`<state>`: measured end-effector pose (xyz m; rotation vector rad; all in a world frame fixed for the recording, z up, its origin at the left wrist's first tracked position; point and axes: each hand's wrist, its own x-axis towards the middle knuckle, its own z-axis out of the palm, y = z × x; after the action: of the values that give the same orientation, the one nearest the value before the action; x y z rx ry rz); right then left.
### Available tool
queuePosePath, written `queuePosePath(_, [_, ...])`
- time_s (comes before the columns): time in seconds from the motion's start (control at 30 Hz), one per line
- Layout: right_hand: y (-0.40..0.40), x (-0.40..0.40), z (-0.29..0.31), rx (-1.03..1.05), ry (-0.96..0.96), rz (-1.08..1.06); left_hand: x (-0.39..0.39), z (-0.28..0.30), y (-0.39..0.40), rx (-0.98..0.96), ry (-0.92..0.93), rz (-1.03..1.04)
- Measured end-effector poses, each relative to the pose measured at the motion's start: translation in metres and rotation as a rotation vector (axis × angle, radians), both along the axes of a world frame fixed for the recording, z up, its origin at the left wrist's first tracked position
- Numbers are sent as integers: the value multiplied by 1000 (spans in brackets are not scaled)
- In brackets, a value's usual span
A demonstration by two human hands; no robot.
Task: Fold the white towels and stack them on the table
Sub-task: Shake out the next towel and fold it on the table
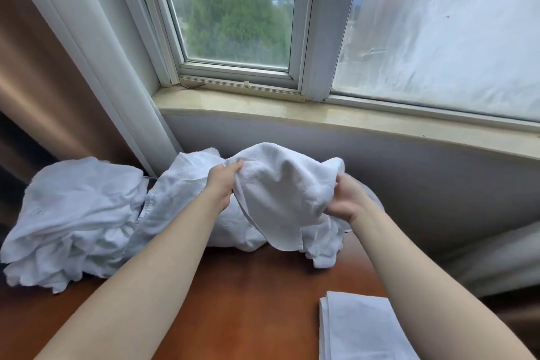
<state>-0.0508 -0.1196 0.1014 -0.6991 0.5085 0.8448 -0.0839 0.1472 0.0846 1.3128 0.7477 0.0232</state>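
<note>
Both hands, left hand (223, 184) and right hand (347, 202), grip towel (280, 196) between them.

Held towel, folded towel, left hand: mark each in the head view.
held towel (280, 199): head view, middle of the hanging cloth.
folded towel (359, 327): head view, flat top face.
left hand (223, 183): head view, back of the hand.

No legible text, label or number anywhere.
</note>
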Motion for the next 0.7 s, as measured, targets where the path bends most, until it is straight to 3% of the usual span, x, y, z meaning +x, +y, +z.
queuePosePath(0.1, [5,6,12,24,-110,-12,5,5,10,-10,-27,-34])
queuePosePath(0.2, [5,16,31,-96,-250,11,11,16,24,17,-81,6])
queuePosePath(0.27, [1,27,37,-306,-319,82,15,27,37,49,-111,46])
queuePosePath(0.33, [-5,38,40,-687,-388,45,19,41,49,42,-146,99])
queuePosePath(0.4, [-13,46,44,-1035,-477,-77,25,54,62,21,-187,138])
queuePosePath(0.47, [-19,51,54,-1178,-530,-270,29,69,71,10,-212,130])
queuePosePath(0.53, [-21,52,69,-1145,-547,-427,30,83,76,8,-234,88])
queuePosePath(0.6, [-20,54,88,-1016,-567,-440,30,100,76,10,-247,73])
queuePosePath(0.7, [-22,53,139,-759,-710,-581,29,141,79,-53,-419,67])
